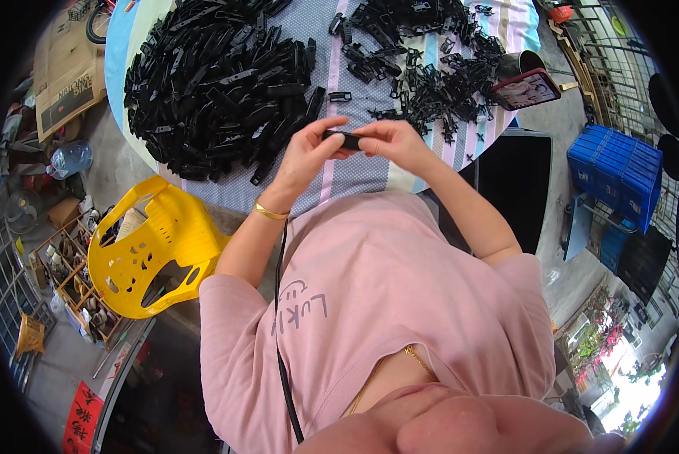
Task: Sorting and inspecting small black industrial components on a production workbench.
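Between both hands, over the near edge of the cloth-covered table (358,178), is a small black plastic part (345,141). My left hand (309,147) pinches its left end, the thumb lying on top. On its right end, the fingertips of my right hand (397,144) are closed. Beyond my left hand spreads a big heap of long black plastic pieces (211,91). A looser pile of smaller black frame-like pieces (438,91) lies beyond my right hand. One such small piece (340,97) sits alone just past my fingers.
A phone (527,89) leans against a dark cylinder (519,64) at the table's right edge. On the left stands a yellow plastic chair (139,250). Blue crates (615,170) are stacked at the right. A black cable (281,333) runs down my front.
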